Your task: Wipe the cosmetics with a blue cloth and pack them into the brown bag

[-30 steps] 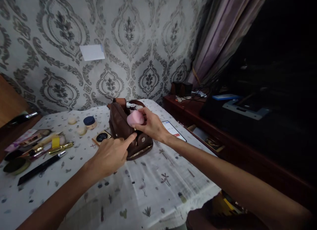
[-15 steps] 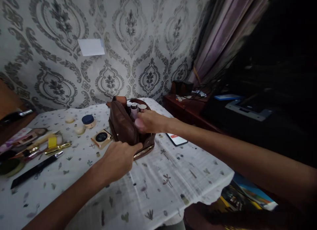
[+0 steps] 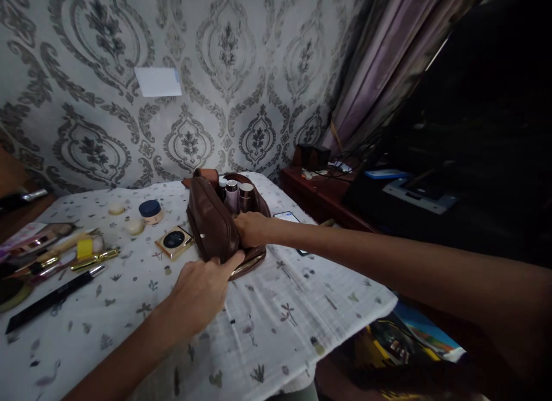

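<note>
A brown leather bag (image 3: 211, 217) stands unzipped on the cloth-covered table. My left hand (image 3: 202, 286) is closed on its near edge, the thumb lying by the gold zipper. My right hand (image 3: 252, 228) reaches down into the opening; its fingers are hidden inside, so I cannot see what they hold. Just behind it, a lilac bottle (image 3: 232, 195) with a shiny cap and a dark jar-like container (image 3: 246, 198) with a pale top stand upright in the bag. A gold compact (image 3: 173, 241) with a black round centre lies left of the bag.
A blue-lidded jar (image 3: 150, 211), a small cream pot (image 3: 135, 226), a black pen-like tube (image 3: 54, 297) and several other cosmetics lie to the left. Behind my right forearm is a phone (image 3: 287, 216). The table's edge drops off at right, beside a dark red cabinet (image 3: 302, 188).
My right hand has gone deeper into the bag, and its fingers have passed out of sight. More of the containers behind it shows. My left hand keeps its hold on the edge.
</note>
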Action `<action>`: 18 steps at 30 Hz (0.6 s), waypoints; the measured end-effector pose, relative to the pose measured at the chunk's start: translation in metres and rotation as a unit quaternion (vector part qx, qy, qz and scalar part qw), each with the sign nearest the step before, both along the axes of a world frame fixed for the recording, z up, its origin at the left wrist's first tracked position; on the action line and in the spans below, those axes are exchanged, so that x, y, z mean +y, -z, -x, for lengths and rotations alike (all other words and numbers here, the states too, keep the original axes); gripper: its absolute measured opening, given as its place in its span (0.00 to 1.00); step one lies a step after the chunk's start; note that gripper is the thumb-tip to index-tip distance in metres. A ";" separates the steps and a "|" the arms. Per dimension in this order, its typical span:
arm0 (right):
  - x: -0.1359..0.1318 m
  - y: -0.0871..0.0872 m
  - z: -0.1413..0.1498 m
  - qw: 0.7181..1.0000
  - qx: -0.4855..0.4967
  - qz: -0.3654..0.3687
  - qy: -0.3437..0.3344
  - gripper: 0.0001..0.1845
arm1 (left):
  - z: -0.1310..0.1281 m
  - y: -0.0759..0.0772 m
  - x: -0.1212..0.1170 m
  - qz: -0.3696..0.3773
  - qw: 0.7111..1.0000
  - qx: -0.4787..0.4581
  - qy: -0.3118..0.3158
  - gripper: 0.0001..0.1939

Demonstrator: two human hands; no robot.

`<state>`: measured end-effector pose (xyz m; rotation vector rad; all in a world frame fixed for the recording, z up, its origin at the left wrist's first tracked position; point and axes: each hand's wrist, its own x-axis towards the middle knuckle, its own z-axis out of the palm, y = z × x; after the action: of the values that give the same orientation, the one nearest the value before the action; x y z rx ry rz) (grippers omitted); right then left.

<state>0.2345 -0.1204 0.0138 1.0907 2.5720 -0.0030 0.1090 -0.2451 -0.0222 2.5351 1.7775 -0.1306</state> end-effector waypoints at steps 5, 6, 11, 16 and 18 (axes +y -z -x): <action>-0.009 0.007 -0.003 1.000 0.017 -0.005 -0.004 0.16 | -0.001 -0.003 0.000 0.006 1.000 0.007 0.000 0.31; -0.011 0.008 -0.004 1.000 0.020 -0.006 -0.002 0.16 | -0.001 -0.004 0.000 0.008 1.000 0.010 0.000 0.31; -0.014 0.007 -0.004 1.000 0.023 0.005 0.007 0.16 | -0.003 -0.003 0.000 0.015 1.000 0.017 0.004 0.30; -0.007 -0.006 -0.009 0.999 0.022 0.021 -0.025 0.16 | 0.000 0.002 0.000 0.009 1.000 0.029 0.006 0.32; -0.005 -0.015 -0.013 0.999 0.015 0.012 -0.037 0.18 | 0.000 0.001 0.000 0.013 0.999 0.037 0.003 0.33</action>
<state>0.2477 -0.1254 0.0287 0.9945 2.6295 -0.0319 0.1088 -0.2447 -0.0235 2.5490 1.7817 -0.2482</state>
